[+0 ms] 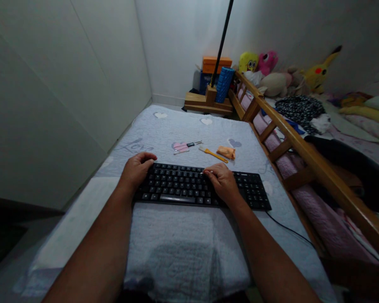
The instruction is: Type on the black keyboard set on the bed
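A black keyboard (177, 185) lies flat in front of me on the pale blue quilted cloth. Its upper left end is held by my left hand (138, 168), thumb along the edge and fingers curled. My right hand (220, 179) is over the keys right of the middle, fingers closed in a pinch. A small white tip pokes out of that pinch, looking like a cotton swab (205, 171); most of it is hidden. Beyond the keyboard are a black-handled tool with a forked metal end (194, 144), a thin white swab (181, 152), a yellow-handled brush (215, 155) and a crumpled orange packet (226, 152).
The keyboard's cable (290, 230) runs off to the right. A wooden bed rail (290, 130) borders the cloth on that side, with plush toys and bedding behind it. White panels (66, 84) stand at left. A blue foam roller (224, 84) is at the back.
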Motion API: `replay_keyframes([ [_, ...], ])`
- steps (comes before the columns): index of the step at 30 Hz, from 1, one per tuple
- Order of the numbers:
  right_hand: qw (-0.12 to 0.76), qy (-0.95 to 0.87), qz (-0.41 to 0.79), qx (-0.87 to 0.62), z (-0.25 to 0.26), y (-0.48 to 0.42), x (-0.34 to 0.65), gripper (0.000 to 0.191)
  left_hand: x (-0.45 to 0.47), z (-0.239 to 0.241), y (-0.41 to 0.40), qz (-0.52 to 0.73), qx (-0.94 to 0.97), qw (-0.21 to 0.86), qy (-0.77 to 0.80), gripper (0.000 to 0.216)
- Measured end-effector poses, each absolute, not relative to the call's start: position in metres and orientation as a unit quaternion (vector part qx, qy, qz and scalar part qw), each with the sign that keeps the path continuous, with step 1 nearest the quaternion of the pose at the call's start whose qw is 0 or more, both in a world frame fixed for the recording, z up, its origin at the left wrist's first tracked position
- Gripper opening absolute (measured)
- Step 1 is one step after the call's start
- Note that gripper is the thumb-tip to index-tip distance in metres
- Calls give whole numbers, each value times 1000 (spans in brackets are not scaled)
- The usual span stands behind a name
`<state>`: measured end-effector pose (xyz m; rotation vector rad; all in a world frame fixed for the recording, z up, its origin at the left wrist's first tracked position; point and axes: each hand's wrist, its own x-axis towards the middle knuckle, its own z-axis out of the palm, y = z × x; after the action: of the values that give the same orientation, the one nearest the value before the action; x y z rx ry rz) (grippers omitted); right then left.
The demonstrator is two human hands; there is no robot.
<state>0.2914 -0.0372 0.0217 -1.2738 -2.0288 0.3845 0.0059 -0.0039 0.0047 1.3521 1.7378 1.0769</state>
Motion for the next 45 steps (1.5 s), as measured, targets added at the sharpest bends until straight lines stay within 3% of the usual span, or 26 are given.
replay_keyframes([
  [45,338,-784,148,-499,24,-42,299,19,7,5,-4,421,512,340,666,26],
])
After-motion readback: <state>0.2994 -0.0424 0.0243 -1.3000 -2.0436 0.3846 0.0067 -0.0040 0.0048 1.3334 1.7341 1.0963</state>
